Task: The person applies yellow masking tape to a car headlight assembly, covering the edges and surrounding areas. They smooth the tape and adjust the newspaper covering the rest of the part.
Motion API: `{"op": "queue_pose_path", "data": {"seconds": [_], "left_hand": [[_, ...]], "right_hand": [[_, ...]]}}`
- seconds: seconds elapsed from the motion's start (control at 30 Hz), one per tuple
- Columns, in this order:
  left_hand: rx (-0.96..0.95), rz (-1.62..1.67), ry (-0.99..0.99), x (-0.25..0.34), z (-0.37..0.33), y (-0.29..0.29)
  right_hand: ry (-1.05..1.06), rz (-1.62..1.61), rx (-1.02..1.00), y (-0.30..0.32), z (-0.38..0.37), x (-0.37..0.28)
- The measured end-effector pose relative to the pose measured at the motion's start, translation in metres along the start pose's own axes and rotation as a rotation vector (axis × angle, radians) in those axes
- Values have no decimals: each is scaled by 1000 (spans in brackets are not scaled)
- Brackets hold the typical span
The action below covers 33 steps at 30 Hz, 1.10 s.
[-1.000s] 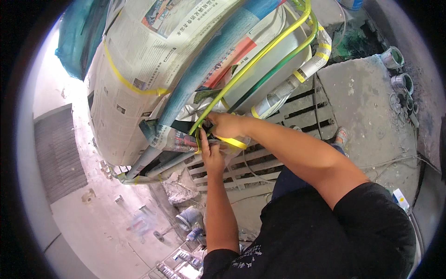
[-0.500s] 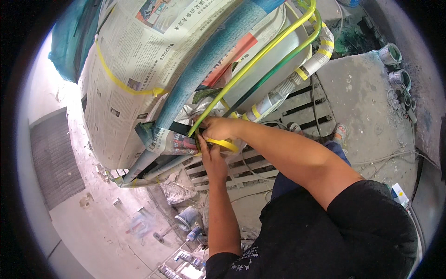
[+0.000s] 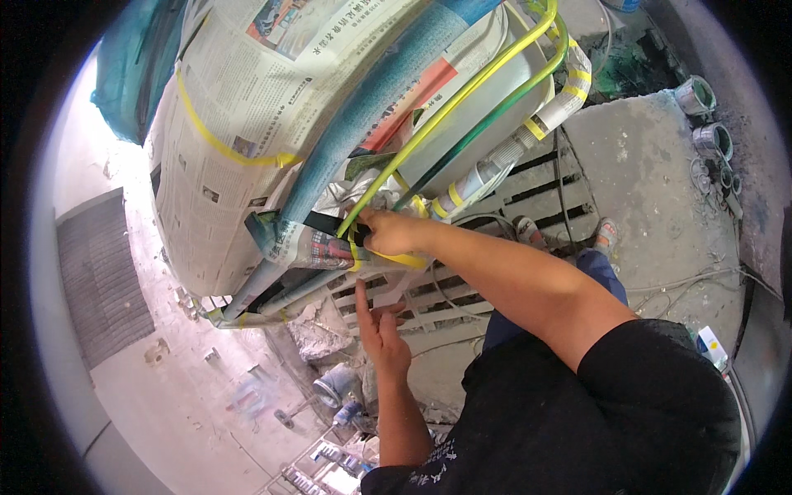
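My right hand (image 3: 392, 233) is closed at the lower end of a sanded blue frame (image 3: 346, 136); its fingertips are partly hidden. A strip of yellow masking tape (image 3: 402, 259) curves out beneath it, with a translucent sheet (image 3: 400, 285) hanging below. My left hand (image 3: 382, 334) is below, apart from the frame, its index finger stretched up and the other fingers loosely apart, holding nothing. Newspaper (image 3: 318, 247), bound with yellow tape, wraps the frame's lower corner beside my right hand. Yellow-green tubing (image 3: 450, 110) runs down to this corner.
A large newspaper-covered body (image 3: 239, 140) fills the upper left. A slotted floor grate (image 3: 540, 194) lies beneath the work, with cables across it. Paint cans (image 3: 694, 96) stand at the right. A bucket (image 3: 334, 386) and a broken lump (image 3: 318, 332) lie at lower left.
My left hand has come away from the taped corner and moved down, its fingers opening. My right hand stays at the corner. The yellow tape below it now shows as a thinner, curved strip.
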State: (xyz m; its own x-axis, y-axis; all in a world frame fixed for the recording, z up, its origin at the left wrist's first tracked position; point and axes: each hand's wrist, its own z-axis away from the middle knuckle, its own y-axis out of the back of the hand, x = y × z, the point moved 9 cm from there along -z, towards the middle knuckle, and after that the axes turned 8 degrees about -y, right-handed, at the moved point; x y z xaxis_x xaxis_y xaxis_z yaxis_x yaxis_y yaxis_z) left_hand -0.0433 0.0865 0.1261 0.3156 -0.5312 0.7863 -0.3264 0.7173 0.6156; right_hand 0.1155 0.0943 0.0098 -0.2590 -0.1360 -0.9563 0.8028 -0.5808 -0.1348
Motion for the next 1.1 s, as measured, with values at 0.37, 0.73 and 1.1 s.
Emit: {"op": "queue_pose_path", "data": {"seconds": [0.37, 0.73, 1.1], "left_hand": [[-50, -90, -63, -19, 23, 15], [-153, -520, -354, 7, 5, 31], [-834, -1460, -398, 16, -98, -52]], "right_hand": [[40, -523, 3, -13, 0, 8], [-38, -880, -70, -22, -10, 21], [-50, -685, -188, -16, -13, 17]]}}
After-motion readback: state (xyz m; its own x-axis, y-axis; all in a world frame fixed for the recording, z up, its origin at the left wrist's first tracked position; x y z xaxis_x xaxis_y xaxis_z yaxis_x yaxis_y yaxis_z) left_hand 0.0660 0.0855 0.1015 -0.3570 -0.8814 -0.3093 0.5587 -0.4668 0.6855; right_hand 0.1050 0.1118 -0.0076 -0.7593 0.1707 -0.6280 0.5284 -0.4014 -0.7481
